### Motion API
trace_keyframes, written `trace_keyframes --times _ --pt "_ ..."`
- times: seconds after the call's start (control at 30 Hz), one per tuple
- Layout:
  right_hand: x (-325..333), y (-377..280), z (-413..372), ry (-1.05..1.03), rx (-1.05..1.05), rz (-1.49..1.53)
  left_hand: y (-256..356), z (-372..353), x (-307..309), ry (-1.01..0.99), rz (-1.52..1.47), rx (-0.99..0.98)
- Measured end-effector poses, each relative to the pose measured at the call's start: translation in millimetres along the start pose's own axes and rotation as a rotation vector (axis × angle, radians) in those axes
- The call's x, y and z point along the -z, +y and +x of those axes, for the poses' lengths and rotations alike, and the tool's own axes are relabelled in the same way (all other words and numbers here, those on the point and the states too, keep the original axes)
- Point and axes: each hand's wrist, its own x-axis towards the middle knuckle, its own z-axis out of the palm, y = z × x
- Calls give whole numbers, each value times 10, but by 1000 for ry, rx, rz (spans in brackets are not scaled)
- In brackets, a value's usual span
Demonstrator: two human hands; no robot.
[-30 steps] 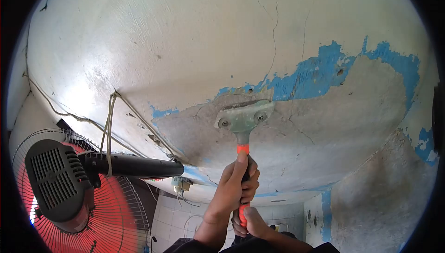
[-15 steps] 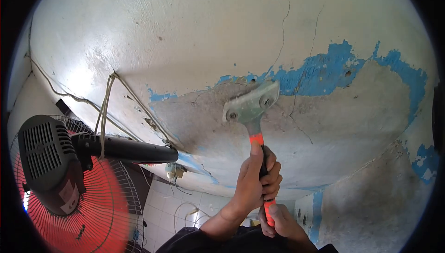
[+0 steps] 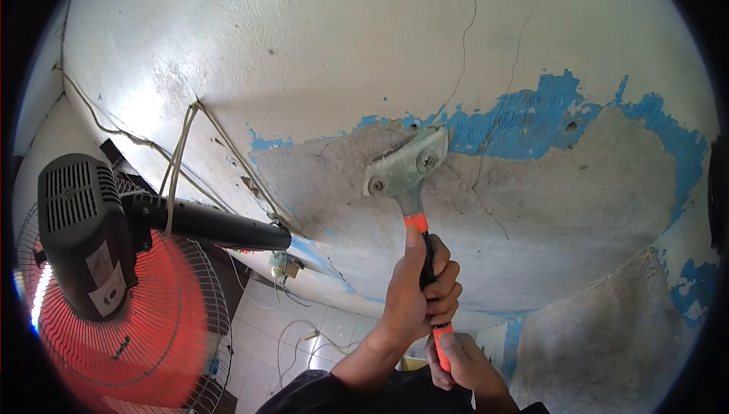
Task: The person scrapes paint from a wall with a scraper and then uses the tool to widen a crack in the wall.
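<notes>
A wide scraper [image 3: 411, 200] with a grey-green head, two screws and a black and orange handle is in both my hands. My left hand [image 3: 414, 285] is closed round the upper handle, its thumb lying along the orange band below the head. Lower down, my right hand [image 3: 465, 359] grips the orange end of the handle. The scraper's head lies at the wall [image 3: 364, 50], over bare grey plaster by the lower edge of a blue paint strip [image 3: 524, 122]. Its blade edge is hard to make out, so contact with the wall cannot be confirmed.
A pedestal fan [image 3: 83, 239] with a blurred red rotor stands close at the left, its black pole [image 3: 220, 230] reaching toward the wall. Cords [image 3: 178, 148] hang around it. A socket box [image 3: 285, 264] is low on the wall, above a tiled floor [image 3: 258, 323]. Cracks cross the wall.
The scraper head has shifted slightly left along the wall, with both hands keeping their grip. My view has tilted a little, so the fan appears higher.
</notes>
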Motion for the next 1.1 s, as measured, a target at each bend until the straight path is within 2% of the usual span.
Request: trace_keyframes --times 0.7,1.1 --pt "-11 -47 -16 -6 -14 -74 0 -7 33 -2 -25 -5" --pt "-109 97 142 -44 -12 2 97 -78 187 3 2 6"
